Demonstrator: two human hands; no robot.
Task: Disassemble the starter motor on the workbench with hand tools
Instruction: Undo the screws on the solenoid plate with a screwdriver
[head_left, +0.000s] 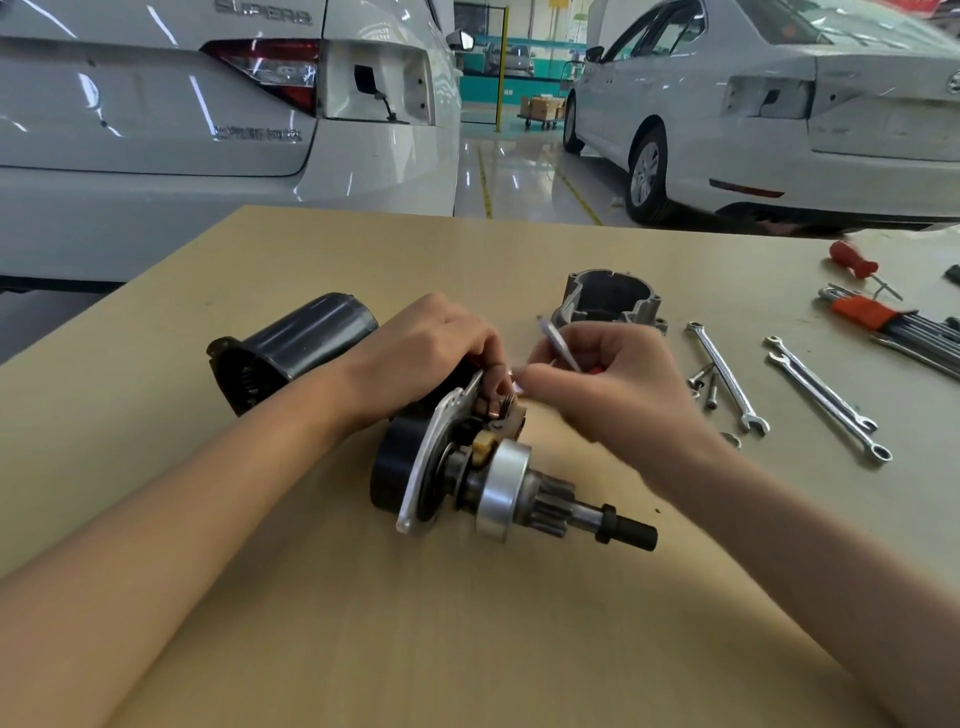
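1. A partly stripped starter motor (457, 467) lies near the middle of a tan surface (363, 623), its toothed pinion and shaft pointing right and toward the viewer.
2. The left hand (431, 343) rests over the motor's far end, fingers curled down onto the lever area, holding the assembly.
3. The right hand (597, 379), just right of it, has its grip closed around a thin metal tool (558, 345) with a blurred tip aimed at the same spot.
4. A dark cylindrical motor casing (291, 343) lies to the left, touching nothing else visible.
5. A grey cast housing (610, 301) stands upright just beyond the right hand.
6. Further right lie loose bolts (706, 384), three combination spanners (727, 376), a hex key set (883, 322) in an orange holder and a red-handled screwdriver (852, 260).
7. Two white cars (156, 104) stand beyond the surface.
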